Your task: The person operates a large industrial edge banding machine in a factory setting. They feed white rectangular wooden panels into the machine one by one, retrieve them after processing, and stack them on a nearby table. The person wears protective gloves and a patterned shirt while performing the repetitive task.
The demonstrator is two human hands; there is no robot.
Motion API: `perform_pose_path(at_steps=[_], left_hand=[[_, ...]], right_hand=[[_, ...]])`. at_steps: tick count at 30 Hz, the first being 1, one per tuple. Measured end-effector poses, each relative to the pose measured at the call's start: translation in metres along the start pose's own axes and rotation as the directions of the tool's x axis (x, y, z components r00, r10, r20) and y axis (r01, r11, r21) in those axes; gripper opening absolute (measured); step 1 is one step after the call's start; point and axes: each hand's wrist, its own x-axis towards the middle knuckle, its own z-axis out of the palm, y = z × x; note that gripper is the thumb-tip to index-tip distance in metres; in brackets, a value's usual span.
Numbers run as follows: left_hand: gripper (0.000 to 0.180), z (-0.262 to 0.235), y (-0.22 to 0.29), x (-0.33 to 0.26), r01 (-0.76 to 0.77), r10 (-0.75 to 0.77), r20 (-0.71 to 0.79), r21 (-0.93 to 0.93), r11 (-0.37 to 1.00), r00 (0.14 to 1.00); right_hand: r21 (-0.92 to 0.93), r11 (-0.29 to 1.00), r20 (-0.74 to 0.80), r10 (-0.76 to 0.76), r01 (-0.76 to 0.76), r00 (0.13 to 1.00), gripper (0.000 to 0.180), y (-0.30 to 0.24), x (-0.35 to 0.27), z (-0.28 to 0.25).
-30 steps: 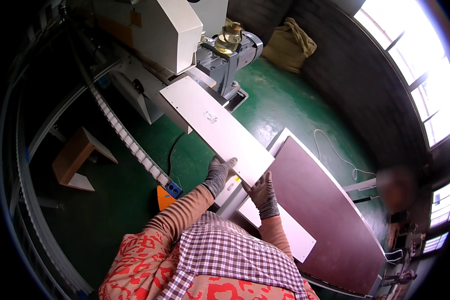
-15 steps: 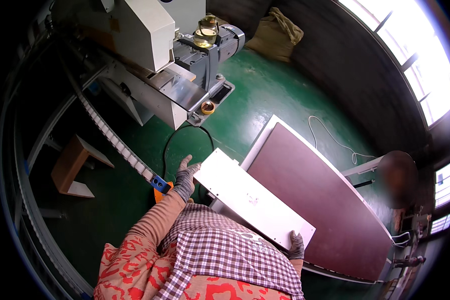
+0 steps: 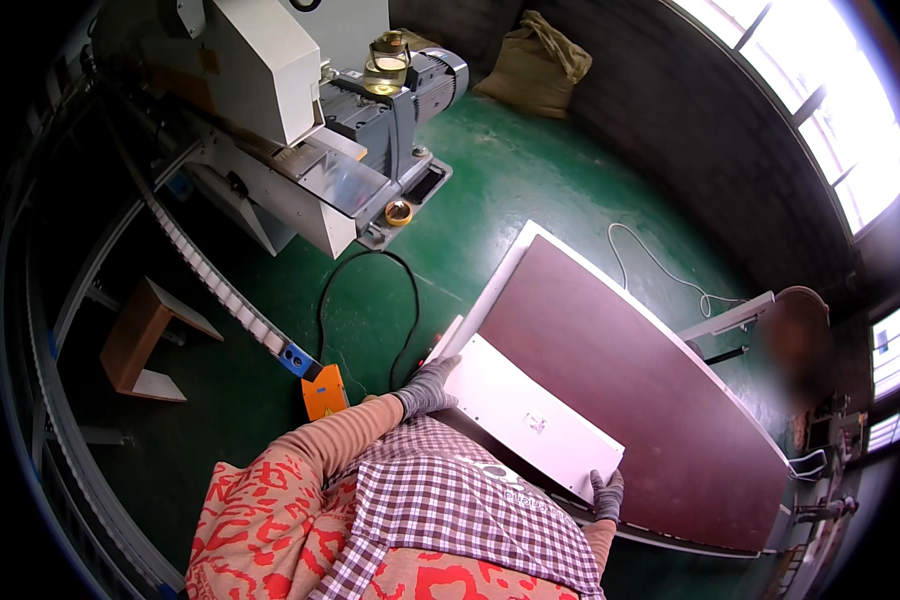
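A long white board (image 3: pixel 510 410) with small holes along its edges and a small label lies across my front, over the near edge of a brown-topped table (image 3: pixel 650 400). My left hand (image 3: pixel 428 388), in a grey glove, is closed at the board's left end. At the right end my right hand (image 3: pixel 606 494), gloved too, grips the corner with its fingers on top and the thumb side partly hidden. The board's underside is out of sight, so I cannot tell how fully it rests on the table.
To the far left stands a machine (image 3: pixel 270 80) with a grey motor (image 3: pixel 435 85) and a tape roll (image 3: pixel 398 212). A roller rail (image 3: pixel 220 280) ends near an orange box (image 3: pixel 324 392). A black cable (image 3: pixel 415 300) loops over the green floor. A sack (image 3: pixel 535 65) sits by the wall.
The board's left end has moved right and nearer to me, onto the table side, with my left hand following. My right hand has shifted slightly right along its end.
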Motion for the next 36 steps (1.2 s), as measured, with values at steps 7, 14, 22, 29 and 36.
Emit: perform_pose_path(at_steps=[7,14,22,29,36], left_hand=[[0.099,0.012,0.006,-0.001,0.090,-0.116,0.064,0.318,0.944,0.991],[0.094,0.015,0.017,0.000,0.079,-0.127,0.078,0.448,0.890,0.989],[0.079,0.049,0.004,0.020,0.100,-0.105,-0.028,0.618,0.779,0.994],[0.082,0.052,-0.009,0.018,0.007,-0.014,0.007,0.587,0.809,1.000],[0.105,0.032,0.008,0.014,0.028,-0.129,0.174,0.488,0.872,0.976]], right_hand=[[0.317,0.948,0.244,-0.081,0.000,0.966,0.095,-0.004,-0.023,0.005],[0.132,0.991,0.271,-0.025,-0.011,0.962,0.089,-0.002,-0.007,0.006],[-0.358,0.934,0.232,0.064,0.024,0.971,0.084,0.048,0.028,0.007],[-0.442,0.896,0.352,0.135,0.037,0.926,0.068,0.011,0.017,-0.001],[-0.491,0.871,0.328,0.180,0.004,0.927,0.063,-0.017,0.006,-0.007]])
